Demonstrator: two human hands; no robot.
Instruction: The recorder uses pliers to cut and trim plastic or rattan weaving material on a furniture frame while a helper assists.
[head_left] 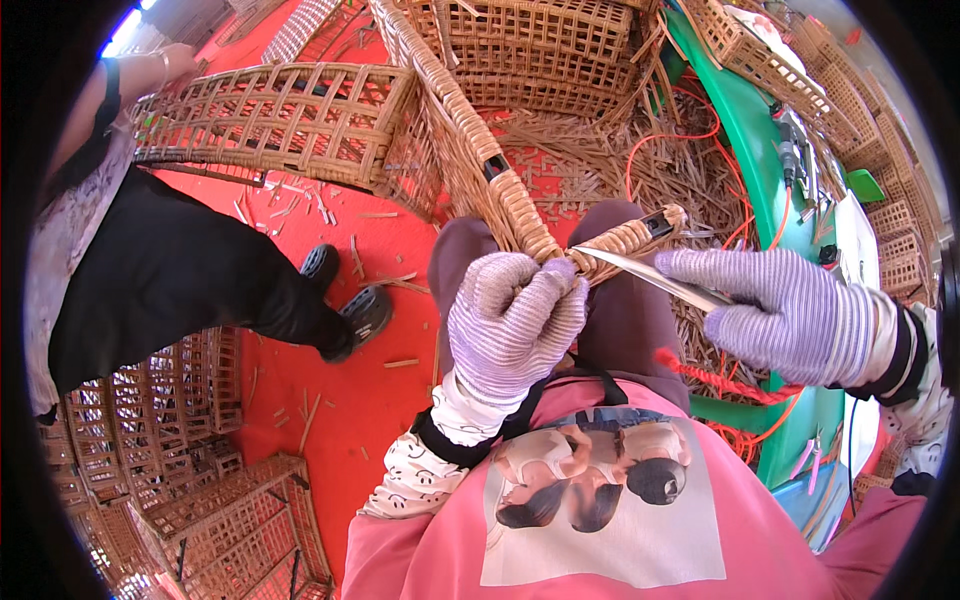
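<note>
A woven wicker basket [462,150] leans against my knees, its thick wrapped rim coming to a corner in front of me. My left hand [515,315], in a striped white and purple glove, is closed on that rim corner. A pointed steel knife [680,285] is in my gloved right hand [790,310]. My right index finger lies along the blade, and the tip points left at the rim just beside my left fingertips. A short wrapped rim piece [630,240] with a dark metal end extends right from the corner. What lies under my left fingers is hidden.
Another person's hand [178,62] is by a wicker basket [270,120] at the left. Stacked wicker frames [160,430] fill the lower left. A green table [765,150] with tools stands at the right, an orange cord [650,137] near it. Cane scraps [560,150] litter the red floor [290,370].
</note>
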